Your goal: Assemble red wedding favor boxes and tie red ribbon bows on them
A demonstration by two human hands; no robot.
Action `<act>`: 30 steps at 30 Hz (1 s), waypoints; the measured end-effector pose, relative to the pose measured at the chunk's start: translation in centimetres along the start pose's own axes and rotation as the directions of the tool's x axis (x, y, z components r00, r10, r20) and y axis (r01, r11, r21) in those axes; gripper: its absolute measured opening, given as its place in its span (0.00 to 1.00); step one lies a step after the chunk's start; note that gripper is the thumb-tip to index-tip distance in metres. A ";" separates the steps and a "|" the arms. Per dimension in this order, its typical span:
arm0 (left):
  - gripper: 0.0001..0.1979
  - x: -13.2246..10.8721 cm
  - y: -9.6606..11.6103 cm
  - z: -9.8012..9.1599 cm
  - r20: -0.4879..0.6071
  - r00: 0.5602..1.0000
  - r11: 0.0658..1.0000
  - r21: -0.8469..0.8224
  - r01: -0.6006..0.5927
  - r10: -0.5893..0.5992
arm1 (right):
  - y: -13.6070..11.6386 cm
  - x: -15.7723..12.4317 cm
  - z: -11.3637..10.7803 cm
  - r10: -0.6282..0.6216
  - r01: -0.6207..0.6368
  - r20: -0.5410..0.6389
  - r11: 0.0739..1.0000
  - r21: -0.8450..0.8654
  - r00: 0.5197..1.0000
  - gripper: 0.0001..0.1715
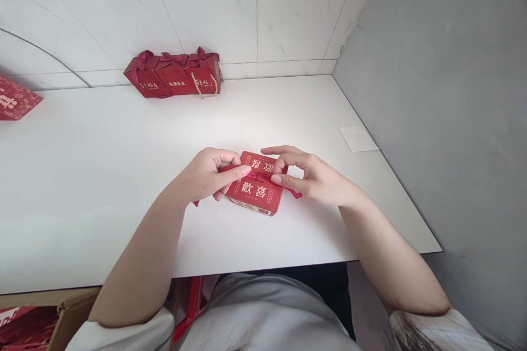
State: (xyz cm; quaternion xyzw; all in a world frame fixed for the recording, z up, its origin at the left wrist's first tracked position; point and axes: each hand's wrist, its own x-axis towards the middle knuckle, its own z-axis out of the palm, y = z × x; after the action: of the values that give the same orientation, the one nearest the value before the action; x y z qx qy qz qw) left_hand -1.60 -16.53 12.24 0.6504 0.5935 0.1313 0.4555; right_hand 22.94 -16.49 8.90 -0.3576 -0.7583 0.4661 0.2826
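A red gift box with gold characters lies on the white table in front of me. A dark pink ribbon runs across its top, crossed or knotted at the middle. At the box's left side, my left hand pinches the ribbon between thumb and fingers, and a short end hangs below it. My right hand is closed on the ribbon at the right of the knot, its index finger stretched out over the box. A ribbon tail sticks out under the right hand.
Three red boxes with bows stand in a row against the tiled wall. Another red box is at the far left. A white square plate lies near the grey side wall. Below the table, a cardboard carton holds red packaging.
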 end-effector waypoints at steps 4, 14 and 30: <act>0.19 0.0 0.3 0.1 0.035 0.999 0.999 -0.049 0.015 -0.013 | 0.2 0.1 0.0 -0.131 0.126 -0.076 0.990 -0.070 0.988 0.10; 0.18 0.3 0.1 0.7 0.157 0.985 0.978 -0.205 -0.042 0.075 | -0.1 -0.6 -0.4 -0.151 0.152 -0.014 0.988 0.022 0.988 0.07; 0.19 1.0 -0.6 0.8 0.117 0.982 0.969 -0.216 -0.123 0.151 | -0.3 -0.4 -1.1 -0.017 0.003 0.065 0.976 0.218 0.998 0.08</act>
State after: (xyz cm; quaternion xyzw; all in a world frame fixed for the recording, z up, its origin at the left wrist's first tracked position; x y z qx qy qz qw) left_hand -1.16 -16.05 10.94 0.6461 0.4987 0.1803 0.5489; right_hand 23.88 -16.33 9.57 -0.3049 -0.7136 0.5566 0.2968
